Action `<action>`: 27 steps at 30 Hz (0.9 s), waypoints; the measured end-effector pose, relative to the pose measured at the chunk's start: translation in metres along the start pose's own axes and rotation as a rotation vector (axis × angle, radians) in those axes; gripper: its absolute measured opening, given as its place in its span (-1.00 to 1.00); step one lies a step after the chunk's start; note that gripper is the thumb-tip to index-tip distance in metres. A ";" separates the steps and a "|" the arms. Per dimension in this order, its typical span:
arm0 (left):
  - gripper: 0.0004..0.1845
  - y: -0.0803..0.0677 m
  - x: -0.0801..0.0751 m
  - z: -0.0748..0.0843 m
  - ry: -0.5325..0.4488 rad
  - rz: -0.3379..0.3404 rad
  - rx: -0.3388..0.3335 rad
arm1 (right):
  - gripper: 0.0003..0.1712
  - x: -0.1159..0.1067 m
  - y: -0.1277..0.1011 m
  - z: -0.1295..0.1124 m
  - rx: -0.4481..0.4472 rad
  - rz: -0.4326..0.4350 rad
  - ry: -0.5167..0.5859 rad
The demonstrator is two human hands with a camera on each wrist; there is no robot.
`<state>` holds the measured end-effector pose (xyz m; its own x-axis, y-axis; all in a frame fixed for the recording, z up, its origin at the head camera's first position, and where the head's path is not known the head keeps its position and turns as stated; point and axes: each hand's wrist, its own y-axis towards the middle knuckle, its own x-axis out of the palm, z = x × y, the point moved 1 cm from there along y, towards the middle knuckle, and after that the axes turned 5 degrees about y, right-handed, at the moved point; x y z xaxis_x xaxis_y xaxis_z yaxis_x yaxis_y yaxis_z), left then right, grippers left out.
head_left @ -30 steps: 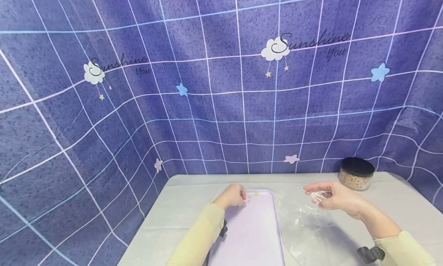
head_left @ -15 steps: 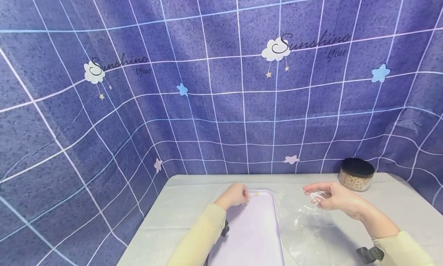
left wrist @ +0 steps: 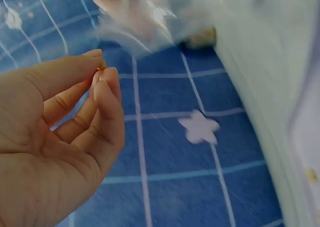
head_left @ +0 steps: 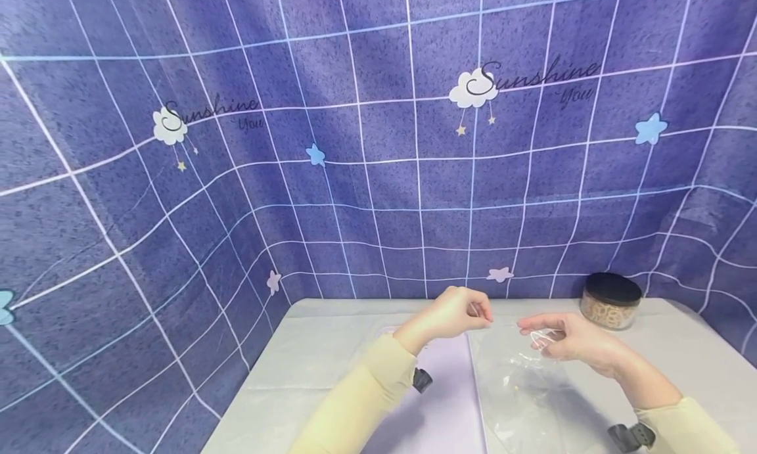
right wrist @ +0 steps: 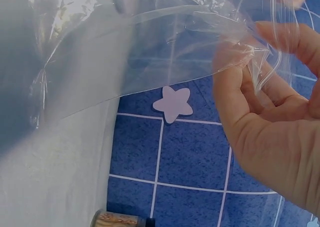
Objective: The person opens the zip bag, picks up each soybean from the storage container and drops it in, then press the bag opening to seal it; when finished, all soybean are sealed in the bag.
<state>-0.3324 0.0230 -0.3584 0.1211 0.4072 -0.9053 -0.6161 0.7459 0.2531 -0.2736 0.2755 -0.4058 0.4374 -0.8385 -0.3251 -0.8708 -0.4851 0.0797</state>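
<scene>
My left hand [head_left: 452,311] hovers above the far right corner of the lilac tray [head_left: 452,401]. Between its thumb and fingertips it pinches a tiny golden-yellow piece [left wrist: 102,66], too small to tell what it is. A clear zip bag [right wrist: 165,52] hangs from my right hand [head_left: 582,341], which grips it by the top edge near the zip strip, thumb and fingers spread at its mouth. My left fingertips are just left of the bag's opening. Inside or behind the film, a yellow speck [head_left: 516,387] shows low down.
A round clear jar [head_left: 611,303] with a black lid, filled with ring-shaped beige pieces, stands at the back right of the pale table [head_left: 313,349]. Several more yellow pieces [left wrist: 311,175] lie on the tray. A blue grid curtain [head_left: 378,145] hangs behind the table.
My left hand has picked a yellow piece off the tray's far end and moved up and right toward the bag. My right hand holds the bag in nearly the same place.
</scene>
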 end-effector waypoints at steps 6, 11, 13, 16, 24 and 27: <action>-0.94 0.008 0.008 0.024 0.064 -0.030 0.087 | -0.27 0.003 0.001 0.002 -0.015 0.003 -0.006; -0.95 0.013 0.019 0.030 0.110 -0.065 0.108 | -0.29 0.005 0.003 0.003 -0.017 -0.002 0.013; -0.93 0.013 0.022 0.029 0.123 -0.063 0.117 | -0.30 0.006 0.002 0.003 -0.014 -0.001 0.024; -0.87 0.014 0.025 0.024 0.115 -0.011 0.134 | -0.30 0.006 0.002 0.002 -0.018 0.002 0.021; -0.85 0.011 0.011 -0.008 -0.010 0.172 -0.010 | -0.29 0.006 0.001 -0.002 -0.026 0.018 -0.009; -0.89 0.007 0.008 -0.027 -0.040 0.155 -0.085 | -0.29 0.005 0.001 -0.004 -0.021 0.018 -0.010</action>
<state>-0.3564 0.0173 -0.3728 0.0498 0.5359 -0.8428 -0.6929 0.6263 0.3573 -0.2712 0.2700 -0.4040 0.4193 -0.8447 -0.3327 -0.8735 -0.4752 0.1056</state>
